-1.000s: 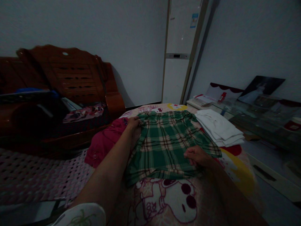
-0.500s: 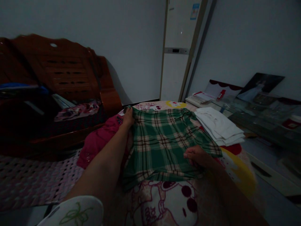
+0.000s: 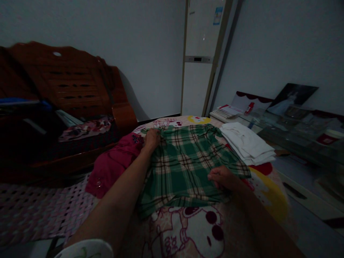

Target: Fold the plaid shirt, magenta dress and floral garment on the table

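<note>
A green plaid shirt (image 3: pixel 185 165) lies spread on a pink cartoon-print blanket (image 3: pixel 193 233). My left hand (image 3: pixel 152 139) reaches to the shirt's far left corner, fingers closed on the cloth there. My right hand (image 3: pixel 221 177) rests on the shirt's near right edge with fingers curled, pinching the fabric. A crimson garment (image 3: pixel 114 165) lies bunched just left of the shirt, under my left forearm.
A folded white stack (image 3: pixel 248 143) sits to the right of the shirt. A wooden bench (image 3: pixel 70 89) with clothes and clutter stands at left. A tall white air conditioner (image 3: pixel 197 61) stands in the corner. A glass table (image 3: pixel 298 132) with papers and a framed picture is at right.
My left hand has shifted slightly along the shirt's far left corner, pulling it out and back. My right hand has stayed put on the near edge. The view drifted a little.
</note>
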`<state>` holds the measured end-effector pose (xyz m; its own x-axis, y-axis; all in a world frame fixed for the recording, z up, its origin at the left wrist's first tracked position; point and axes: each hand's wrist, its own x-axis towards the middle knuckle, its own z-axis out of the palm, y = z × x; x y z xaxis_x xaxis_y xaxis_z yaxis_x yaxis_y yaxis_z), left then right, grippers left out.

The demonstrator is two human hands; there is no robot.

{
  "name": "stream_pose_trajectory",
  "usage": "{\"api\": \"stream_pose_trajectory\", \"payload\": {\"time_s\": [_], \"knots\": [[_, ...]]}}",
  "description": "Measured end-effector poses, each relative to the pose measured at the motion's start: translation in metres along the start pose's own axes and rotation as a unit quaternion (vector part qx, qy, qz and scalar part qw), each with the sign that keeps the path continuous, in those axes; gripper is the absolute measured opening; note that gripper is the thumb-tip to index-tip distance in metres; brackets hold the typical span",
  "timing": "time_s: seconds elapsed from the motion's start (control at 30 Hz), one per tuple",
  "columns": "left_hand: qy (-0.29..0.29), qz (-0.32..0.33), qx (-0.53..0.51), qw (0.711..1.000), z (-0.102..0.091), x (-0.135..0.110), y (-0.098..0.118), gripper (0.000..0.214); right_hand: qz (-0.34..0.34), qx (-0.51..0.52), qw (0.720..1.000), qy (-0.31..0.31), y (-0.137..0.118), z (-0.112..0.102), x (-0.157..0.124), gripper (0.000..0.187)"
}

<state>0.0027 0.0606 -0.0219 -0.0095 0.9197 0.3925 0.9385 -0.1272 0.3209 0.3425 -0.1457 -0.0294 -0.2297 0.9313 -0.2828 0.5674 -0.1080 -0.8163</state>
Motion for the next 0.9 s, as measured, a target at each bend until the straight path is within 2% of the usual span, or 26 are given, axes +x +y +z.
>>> {"api": "stream_pose_trajectory", "payload": {"time_s": [0.07,0.17,0.33,0.47,0.57,0.67,0.77,0.9], "knots": [[-0.024,-0.012,0.014,1.0,-0.003,0.0,-0.003,0.034,-0.012,0.007,1.0,0.007,0.003,0.001,0.001,0.029],[-0.056,-0.055,0.03,0.996,-0.009,-0.001,-0.019,0.031,-0.022,0.026,0.999,0.022,0.001,0.0,0.004,0.03],[-0.081,-0.117,-0.022,0.99,-0.011,-0.004,-0.045,0.036,-0.028,0.011,0.995,0.094,-0.027,-0.012,0.028,0.027],[-0.055,-0.153,-0.05,0.985,-0.003,-0.003,-0.049,0.038,-0.026,0.013,0.984,0.173,-0.047,-0.026,0.068,0.021],[-0.038,-0.148,-0.065,0.986,0.002,0.0,-0.051,0.034,-0.009,0.032,0.97,0.241,-0.047,-0.037,0.108,0.016],[-0.055,-0.155,-0.072,0.984,0.004,0.002,-0.053,0.031,0.001,0.013,0.958,0.286,-0.043,-0.047,0.147,0.018],[-0.073,-0.154,-0.07,0.983,0.005,0.003,-0.056,0.03,0.01,-0.05,0.952,0.301,-0.044,-0.056,0.181,0.023],[-0.075,-0.148,-0.082,0.983,0.006,0.005,-0.061,0.03,0.016,-0.197,0.931,0.307,-0.054,-0.064,0.218,0.03]]}}
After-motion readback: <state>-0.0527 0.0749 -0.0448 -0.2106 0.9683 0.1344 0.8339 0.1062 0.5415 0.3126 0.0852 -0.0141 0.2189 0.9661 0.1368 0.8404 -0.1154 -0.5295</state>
